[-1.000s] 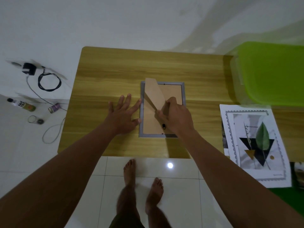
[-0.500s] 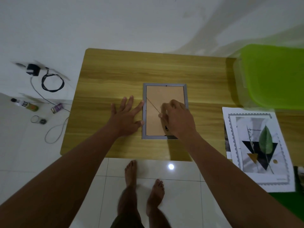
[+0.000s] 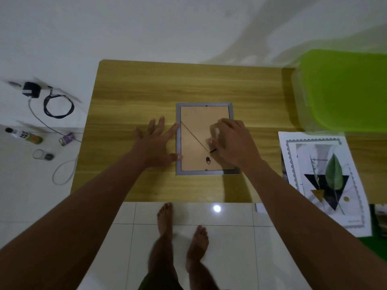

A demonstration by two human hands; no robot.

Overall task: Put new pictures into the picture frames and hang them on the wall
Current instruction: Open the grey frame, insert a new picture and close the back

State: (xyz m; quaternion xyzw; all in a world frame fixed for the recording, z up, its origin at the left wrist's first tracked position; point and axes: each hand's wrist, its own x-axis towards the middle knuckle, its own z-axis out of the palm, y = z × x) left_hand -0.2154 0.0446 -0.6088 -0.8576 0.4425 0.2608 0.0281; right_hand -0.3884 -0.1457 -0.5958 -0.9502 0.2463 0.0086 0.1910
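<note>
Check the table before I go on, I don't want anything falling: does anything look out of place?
The prints at the table's right end stick out past its near edge, so they might slip off. The frame lies face down and straight, left hand flat beside it, right hand on its backing.

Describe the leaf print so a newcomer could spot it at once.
On the wooden table, go to its right end, nearer you than the lime-green bin. The leaf print tops the papers there: white sheet, scalloped grey border, green leaf over a black downward triangle, unlike the brown-backed picture frame mid-table.
</note>
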